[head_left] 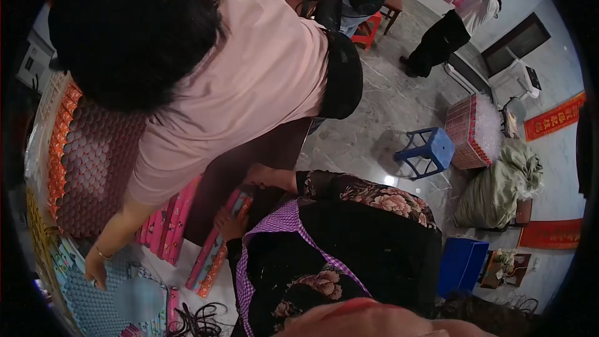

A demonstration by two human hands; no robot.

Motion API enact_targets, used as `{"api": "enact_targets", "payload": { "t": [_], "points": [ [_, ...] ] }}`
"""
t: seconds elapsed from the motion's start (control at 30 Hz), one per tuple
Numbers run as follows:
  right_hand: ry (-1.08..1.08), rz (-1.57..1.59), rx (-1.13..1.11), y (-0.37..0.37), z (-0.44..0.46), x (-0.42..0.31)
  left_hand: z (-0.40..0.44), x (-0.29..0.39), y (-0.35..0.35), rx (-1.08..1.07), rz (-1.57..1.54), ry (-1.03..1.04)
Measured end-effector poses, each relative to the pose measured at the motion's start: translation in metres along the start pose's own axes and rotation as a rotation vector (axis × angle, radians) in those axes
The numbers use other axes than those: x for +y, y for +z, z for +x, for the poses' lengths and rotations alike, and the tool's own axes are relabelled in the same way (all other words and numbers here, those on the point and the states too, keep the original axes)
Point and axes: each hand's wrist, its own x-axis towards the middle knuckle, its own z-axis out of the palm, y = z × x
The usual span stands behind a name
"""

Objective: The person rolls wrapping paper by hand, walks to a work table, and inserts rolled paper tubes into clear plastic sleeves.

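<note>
A small bundle of patterned rolls (215, 256), pink, light blue and orange, lies slanted across the edge of the dark table. My left hand (231, 221) is closed round the middle of the bundle. At its upper end, my right hand (257, 176) holds the roll ends, its fingers partly hidden. Several pink rolls (168, 221) lie side by side to the left, under another person's outstretched arm.
A co-worker in a pink shirt (249, 62) leans over from the upper left, a hand above stacked blue rolls (93, 299). Reddish rolls (93, 168) are stacked behind. Black cords (199, 321) lie at the bottom. A blue stool (430, 150) and blue bin (462, 266) stand right.
</note>
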Motion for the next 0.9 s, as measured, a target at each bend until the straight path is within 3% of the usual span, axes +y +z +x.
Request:
{"api": "enact_targets", "payload": {
  "t": [0.1,0.17,0.2,0.23,0.27,0.3,0.33,0.37,0.4,0.47,0.67,0.9],
  "points": [
    [0.073,-0.087,0.025,-0.005,-0.026,-0.018,0.005,0.004,-0.003,0.137,0.051,0.014],
    [-0.586,-0.165,-0.096,-0.010,0.018,0.051,0.011,0.010,-0.024,-0.066,0.006,-0.013],
    [-0.479,0.087,-0.221,-0.017,-0.025,0.025,0.010,0.012,-0.032,0.132,0.255,0.202],
    [-0.275,0.098,-0.266,-0.026,-0.076,-0.029,0.012,0.014,-0.020,0.356,0.050,0.052],
    [-0.145,0.008,-0.187,-0.018,-0.079,-0.042,0.020,0.022,-0.049,0.046,-0.158,-0.050],
    [-0.177,0.134,-0.329,-0.019,-0.065,-0.041,0.021,0.023,-0.052,0.018,-0.145,-0.083],
    [-0.231,0.196,-0.165,-0.016,-0.065,-0.025,0.015,0.022,-0.053,-0.111,-0.071,-0.077],
    [-0.766,-0.025,-0.231,-0.023,-0.048,-0.009,0.009,0.018,-0.034,0.095,-0.059,-0.010],
    [-0.020,0.205,-0.232,-0.023,-0.031,-0.012,0.008,0.013,-0.025,0.165,-0.074,0.007],
    [0.116,0.286,-0.152,-0.014,-0.032,-0.018,0.009,0.016,-0.029,0.156,-0.143,-0.032],
    [0.055,0.134,-0.190,-0.033,-0.019,0.002,0.008,0.012,-0.045,0.066,-0.086,0.007],
    [-0.007,0.192,-0.253,-0.056,-0.019,-0.001,0.008,0.014,-0.052,-0.079,-0.056,-0.019]
  ]
}}
